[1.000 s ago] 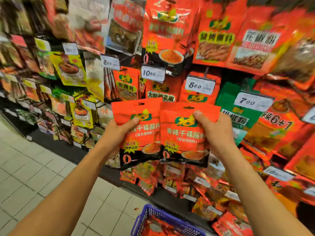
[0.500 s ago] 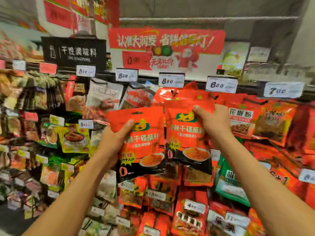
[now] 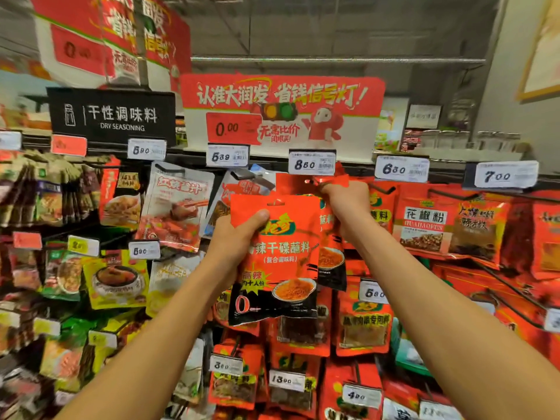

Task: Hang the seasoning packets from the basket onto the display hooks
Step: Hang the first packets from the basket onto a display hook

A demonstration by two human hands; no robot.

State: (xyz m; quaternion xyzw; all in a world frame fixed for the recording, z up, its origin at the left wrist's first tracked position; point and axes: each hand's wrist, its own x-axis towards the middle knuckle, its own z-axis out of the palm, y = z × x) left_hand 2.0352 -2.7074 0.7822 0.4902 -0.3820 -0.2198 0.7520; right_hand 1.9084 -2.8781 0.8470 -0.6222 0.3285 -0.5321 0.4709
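Observation:
My left hand (image 3: 239, 234) grips an orange-red seasoning packet (image 3: 281, 262) by its upper left edge, held upright in front of the shelf. Behind it my right hand (image 3: 345, 201) pinches the top of a second packet of the same kind (image 3: 331, 259), raised to the top-row display hook (image 3: 315, 180) just under the 8.60 price tag (image 3: 312, 162). The first packet covers most of the second. Whether the second packet's hole is on the hook is hidden by my fingers. The basket is out of view.
Rows of hanging packets fill the wall: red pepper packets (image 3: 424, 225) to the right, pale sauce packets (image 3: 178, 207) to the left, more below. A black "Dry Seasoning" sign (image 3: 112, 115) and a red promotional board (image 3: 281, 110) sit above the top rail.
Both hands rose from mid-shelf to the top row. The right hand moved its packet up behind the left one, to the hook under the 8.60 tag. The basket left the view.

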